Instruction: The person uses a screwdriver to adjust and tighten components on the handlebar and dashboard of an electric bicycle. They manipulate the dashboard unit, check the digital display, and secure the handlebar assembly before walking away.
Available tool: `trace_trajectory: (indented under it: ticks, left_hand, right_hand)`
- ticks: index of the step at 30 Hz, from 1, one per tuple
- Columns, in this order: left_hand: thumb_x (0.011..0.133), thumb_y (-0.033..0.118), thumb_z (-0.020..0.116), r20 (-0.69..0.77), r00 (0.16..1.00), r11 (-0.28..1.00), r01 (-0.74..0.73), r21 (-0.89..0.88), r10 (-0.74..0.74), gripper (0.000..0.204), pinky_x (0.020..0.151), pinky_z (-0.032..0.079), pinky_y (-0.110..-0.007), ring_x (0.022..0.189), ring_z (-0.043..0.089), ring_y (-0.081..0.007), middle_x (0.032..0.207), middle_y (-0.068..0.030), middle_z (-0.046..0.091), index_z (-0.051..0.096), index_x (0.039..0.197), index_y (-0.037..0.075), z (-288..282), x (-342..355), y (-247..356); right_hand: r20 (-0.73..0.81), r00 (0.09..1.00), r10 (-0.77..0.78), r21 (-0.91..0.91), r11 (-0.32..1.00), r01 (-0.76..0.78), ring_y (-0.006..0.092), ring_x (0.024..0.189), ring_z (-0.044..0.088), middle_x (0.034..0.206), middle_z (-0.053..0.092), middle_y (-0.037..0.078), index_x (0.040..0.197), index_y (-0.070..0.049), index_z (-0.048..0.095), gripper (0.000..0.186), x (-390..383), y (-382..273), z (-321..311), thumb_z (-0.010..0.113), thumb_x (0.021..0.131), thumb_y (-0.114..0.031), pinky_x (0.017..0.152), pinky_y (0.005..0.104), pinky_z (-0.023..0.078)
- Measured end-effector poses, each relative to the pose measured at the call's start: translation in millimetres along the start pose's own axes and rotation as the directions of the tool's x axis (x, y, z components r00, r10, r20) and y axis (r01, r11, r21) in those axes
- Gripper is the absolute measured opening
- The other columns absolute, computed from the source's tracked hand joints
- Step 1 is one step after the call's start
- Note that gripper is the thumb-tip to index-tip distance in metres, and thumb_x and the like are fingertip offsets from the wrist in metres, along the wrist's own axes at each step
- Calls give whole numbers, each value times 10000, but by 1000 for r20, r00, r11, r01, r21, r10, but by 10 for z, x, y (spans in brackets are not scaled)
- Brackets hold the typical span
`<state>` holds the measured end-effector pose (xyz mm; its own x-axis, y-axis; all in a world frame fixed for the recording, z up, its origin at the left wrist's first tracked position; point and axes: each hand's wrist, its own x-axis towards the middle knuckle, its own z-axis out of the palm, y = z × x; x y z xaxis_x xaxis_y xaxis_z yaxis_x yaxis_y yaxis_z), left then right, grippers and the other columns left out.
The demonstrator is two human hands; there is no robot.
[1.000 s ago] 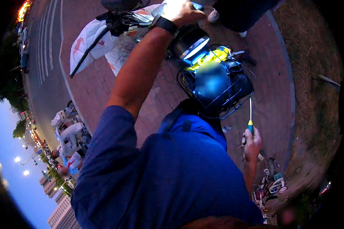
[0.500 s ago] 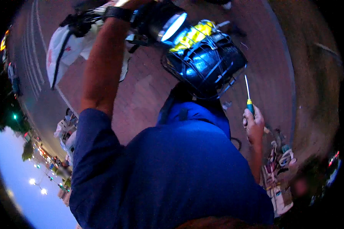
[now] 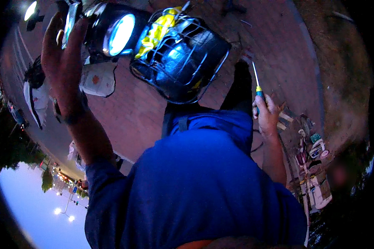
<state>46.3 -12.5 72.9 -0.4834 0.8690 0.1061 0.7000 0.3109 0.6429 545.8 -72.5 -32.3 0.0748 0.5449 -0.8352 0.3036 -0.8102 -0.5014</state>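
Since the earlier frame, the black wire basket and the round lit headlamp have shifted left in the head view, and the left hand has come down into fuller sight.

In the head view, the left hand is raised at 10 o'clock, its fingers extended and parted around a narrow shiny strip; whether it grips this cannot be told. The headlamp glows at 11 o'clock. The basket sits at 12 o'clock, carrying a crumpled bright-yellow cloth and a glossy dark bundle. Between 2 and 3 o'clock, the right hand is wrapped around the green-and-yellow handle of a slim screwdriver, its pale shaft pointing toward 12, apart from the basket.
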Motion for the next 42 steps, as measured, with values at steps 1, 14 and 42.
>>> trace_trajectory:
  ticks: [1,14,42]
  left_hand:
    - [912,253,796,-65,995,997,67,-43,-69,614,1095,455,-421,1337,568,-317,1413,-205,616,574,1418,-16,185,-159,388]
    - [908,193,747,587,758,917,394,-64,-285,456,874,578,-403,1044,717,-279,1185,-186,707,640,1308,3,4081,-1246,1657]
    - [912,282,615,250,821,730,265,630,-514,277,786,580,-447,881,727,-335,955,-166,747,766,1008,71,8831,-109,-3923]
  right_hand:
    - [13,1000,24,14,1000,-24,46,621,526,820,602,-9,1153,-37,615,281,133,-3,-113,641,1022,-284,517,216,428]
    - [118,976,180,-37,983,-177,108,689,556,848,642,44,1290,26,606,408,2555,185,-1176,663,1010,-266,599,274,457]
    - [255,833,491,90,846,-526,109,614,544,836,609,27,1258,-28,571,410,4819,106,-359,660,980,-316,526,258,423]
